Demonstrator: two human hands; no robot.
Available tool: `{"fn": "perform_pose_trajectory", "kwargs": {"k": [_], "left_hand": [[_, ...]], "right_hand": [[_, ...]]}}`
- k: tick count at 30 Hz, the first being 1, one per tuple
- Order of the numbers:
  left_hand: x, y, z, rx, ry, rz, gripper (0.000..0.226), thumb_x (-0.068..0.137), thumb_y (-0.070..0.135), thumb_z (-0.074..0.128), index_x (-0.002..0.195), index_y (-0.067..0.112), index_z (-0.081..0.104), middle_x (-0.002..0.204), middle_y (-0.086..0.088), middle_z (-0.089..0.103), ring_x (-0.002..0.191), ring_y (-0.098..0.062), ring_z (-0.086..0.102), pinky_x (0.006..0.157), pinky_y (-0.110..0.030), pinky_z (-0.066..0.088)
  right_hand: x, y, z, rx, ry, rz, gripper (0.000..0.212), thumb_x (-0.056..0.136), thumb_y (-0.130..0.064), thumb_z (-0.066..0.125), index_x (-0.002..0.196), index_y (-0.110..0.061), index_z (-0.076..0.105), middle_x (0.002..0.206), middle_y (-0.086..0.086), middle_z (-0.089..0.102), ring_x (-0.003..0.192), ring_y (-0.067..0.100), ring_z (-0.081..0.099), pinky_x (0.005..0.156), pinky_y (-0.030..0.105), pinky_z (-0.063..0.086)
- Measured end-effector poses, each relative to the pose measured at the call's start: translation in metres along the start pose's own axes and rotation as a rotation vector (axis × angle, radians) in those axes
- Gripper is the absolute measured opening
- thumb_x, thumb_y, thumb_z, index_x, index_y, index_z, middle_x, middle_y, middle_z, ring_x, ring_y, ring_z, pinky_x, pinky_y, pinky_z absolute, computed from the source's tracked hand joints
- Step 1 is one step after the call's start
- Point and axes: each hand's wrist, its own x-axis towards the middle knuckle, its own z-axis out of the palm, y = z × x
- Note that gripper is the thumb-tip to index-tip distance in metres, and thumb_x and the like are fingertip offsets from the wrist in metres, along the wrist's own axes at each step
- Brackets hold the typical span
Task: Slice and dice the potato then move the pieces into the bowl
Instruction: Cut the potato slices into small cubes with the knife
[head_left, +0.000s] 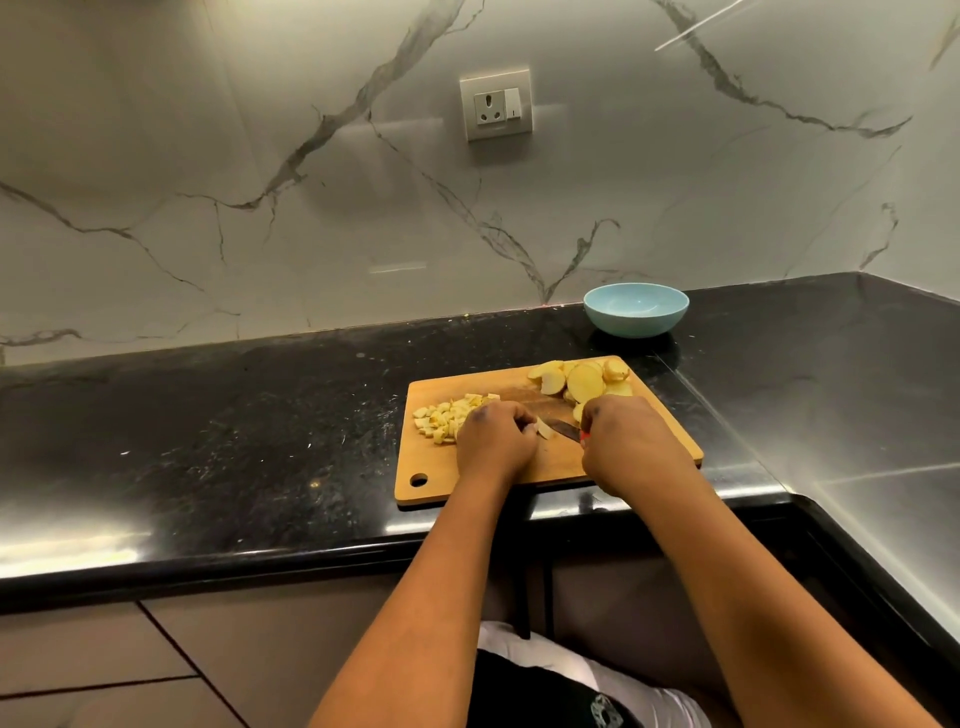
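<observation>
Fingers of the left hand (494, 441) pinch a potato piece (544, 428) on the cutting board (561, 462); the right hand (631, 441) grips a knife (563, 429), blade pointing left. Bowl (636, 309) sits beyond.

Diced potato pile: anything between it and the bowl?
Nothing tall. From the diced pile, the way to the bowl crosses the cutting board, passing the uncut slices, then bare counter.
</observation>
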Motion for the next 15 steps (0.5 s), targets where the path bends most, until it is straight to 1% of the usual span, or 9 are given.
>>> {"fn": "perform_pose_trajectory", "kwargs": {"k": [2, 5, 8, 10, 13, 14, 15], "left_hand": [[0.0, -0.001, 0.001, 0.005, 0.005, 0.012, 0.016, 0.091, 0.03, 0.063, 0.099, 0.025, 0.075, 0.103, 0.005, 0.071, 0.097, -0.014, 0.062, 0.081, -0.03, 0.049], [0.001, 0.0, 0.001, -0.003, 0.011, 0.002, 0.015, 0.091, 0.03, 0.063, 0.098, 0.025, 0.075, 0.102, 0.006, 0.07, 0.096, -0.013, 0.061, 0.08, -0.03, 0.048], [0.0, 0.0, 0.002, -0.004, 0.01, -0.005, 0.015, 0.09, 0.029, 0.064, 0.099, 0.024, 0.075, 0.101, 0.006, 0.071, 0.095, -0.013, 0.062, 0.082, -0.031, 0.051], [-0.001, 0.0, 0.003, -0.009, 0.02, 0.0, 0.015, 0.09, 0.029, 0.063, 0.099, 0.025, 0.075, 0.1, 0.006, 0.071, 0.096, -0.013, 0.062, 0.085, -0.034, 0.053], [-0.002, 0.0, 0.004, 0.002, 0.028, 0.004, 0.015, 0.091, 0.029, 0.063, 0.1, 0.025, 0.074, 0.101, 0.005, 0.071, 0.097, -0.015, 0.062, 0.087, -0.035, 0.053], [-0.001, 0.001, 0.004, 0.008, 0.034, 0.005, 0.016, 0.091, 0.03, 0.063, 0.101, 0.024, 0.074, 0.101, 0.004, 0.071, 0.098, -0.015, 0.062, 0.087, -0.035, 0.053], [-0.001, 0.002, 0.005, 0.015, 0.042, 0.006, 0.018, 0.092, 0.031, 0.062, 0.102, 0.022, 0.074, 0.102, 0.002, 0.07, 0.098, -0.017, 0.061, 0.088, -0.036, 0.053]], "right_hand": [[0.002, -0.008, -0.003, -0.004, -0.035, -0.016, 0.022, 0.086, -0.006, 0.059, 0.105, -0.016, 0.064, 0.089, 0.004, 0.052, 0.078, 0.019, 0.052, 0.068, 0.03, 0.049], [0.003, -0.016, -0.011, -0.03, -0.094, -0.029, 0.028, 0.085, -0.003, 0.062, 0.11, -0.014, 0.062, 0.097, 0.005, 0.054, 0.083, 0.02, 0.052, 0.075, 0.032, 0.052], [-0.001, -0.021, -0.028, -0.154, -0.164, -0.064, 0.035, 0.085, -0.004, 0.065, 0.12, -0.01, 0.06, 0.109, 0.01, 0.057, 0.095, 0.024, 0.055, 0.09, 0.037, 0.053], [-0.007, -0.024, -0.044, -0.28, -0.23, -0.086, 0.039, 0.087, -0.009, 0.066, 0.124, -0.007, 0.058, 0.117, 0.013, 0.058, 0.105, 0.027, 0.056, 0.095, 0.036, 0.049], [-0.012, -0.016, -0.058, -0.328, -0.287, -0.061, 0.045, 0.087, -0.011, 0.067, 0.13, -0.007, 0.054, 0.126, 0.014, 0.056, 0.116, 0.029, 0.054, 0.101, 0.037, 0.046], [-0.014, -0.011, -0.058, -0.321, -0.277, -0.055, 0.043, 0.088, -0.013, 0.066, 0.129, -0.009, 0.055, 0.124, 0.013, 0.057, 0.115, 0.029, 0.055, 0.1, 0.038, 0.047], [-0.015, -0.005, -0.055, -0.296, -0.224, -0.064, 0.038, 0.088, -0.014, 0.065, 0.125, -0.01, 0.058, 0.117, 0.011, 0.059, 0.11, 0.028, 0.057, 0.096, 0.038, 0.05]]}}
